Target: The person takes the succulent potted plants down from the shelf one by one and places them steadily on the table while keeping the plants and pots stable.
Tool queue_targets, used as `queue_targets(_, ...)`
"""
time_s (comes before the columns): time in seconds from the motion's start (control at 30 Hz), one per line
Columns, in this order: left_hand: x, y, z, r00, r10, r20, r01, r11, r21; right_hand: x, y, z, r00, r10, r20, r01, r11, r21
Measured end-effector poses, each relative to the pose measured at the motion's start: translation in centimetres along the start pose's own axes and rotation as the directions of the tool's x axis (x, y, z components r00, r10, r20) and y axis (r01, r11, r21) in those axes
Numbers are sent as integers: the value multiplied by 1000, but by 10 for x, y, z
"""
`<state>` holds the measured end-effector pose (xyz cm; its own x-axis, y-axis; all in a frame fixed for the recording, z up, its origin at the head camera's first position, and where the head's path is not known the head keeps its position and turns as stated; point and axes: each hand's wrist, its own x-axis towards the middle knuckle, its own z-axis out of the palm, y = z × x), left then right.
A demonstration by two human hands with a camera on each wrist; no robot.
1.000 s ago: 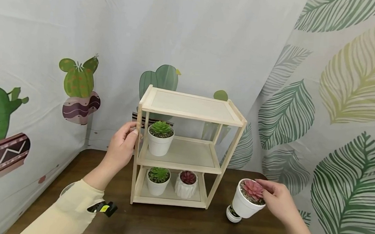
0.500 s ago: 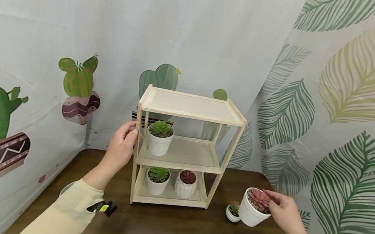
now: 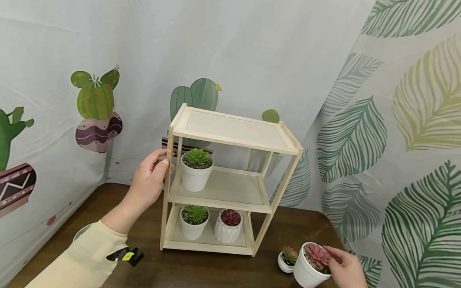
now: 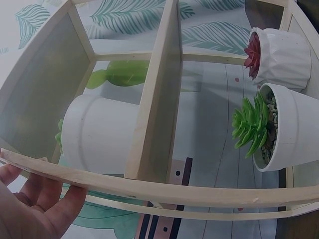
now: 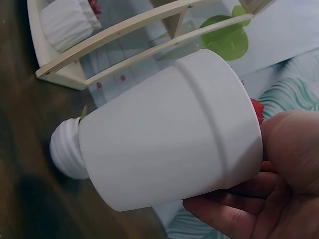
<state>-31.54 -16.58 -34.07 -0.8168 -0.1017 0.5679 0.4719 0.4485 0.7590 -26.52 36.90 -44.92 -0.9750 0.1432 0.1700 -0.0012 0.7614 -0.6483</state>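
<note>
My left hand (image 3: pixel 149 176) grips the left front post of a pale wooden three-tier shelf (image 3: pixel 227 204), its fingers curled round the wood in the left wrist view. At the right, my right hand (image 3: pixel 347 272) pinches the rim of a white pot (image 3: pixel 310 272) with a pink succulent (image 3: pixel 318 256); the pot tilts slightly. In the right wrist view the pot (image 5: pixel 164 134) hides most of its plant. Just left of it stands a small ribbed white pot (image 3: pixel 285 265) with a reddish-green succulent.
A white pot with a green succulent (image 3: pixel 196 177) stands on the middle tier, at the left. The bottom tier holds another green succulent pot (image 3: pixel 193 229) and a faceted white pot (image 3: pixel 228 231) with a dark red succulent. Printed curtains hang behind the brown table (image 3: pixel 192 277).
My right hand has lowered the pink succulent pot and shifted it a little to the right, uncovering the small ribbed pot. The left hand stays on the shelf post.
</note>
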Motion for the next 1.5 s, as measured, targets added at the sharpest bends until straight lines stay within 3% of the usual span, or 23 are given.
queue_targets(0.63,-1,1,-1,1000,-10,-2,10,1000,3,3,31,24,996,86,-17,-87,995,-50)
queue_targets(1.5,1,-2,1,1000,5,-12,-5,1000,21,5,45,39,993,86,-83,-90,995,-47)
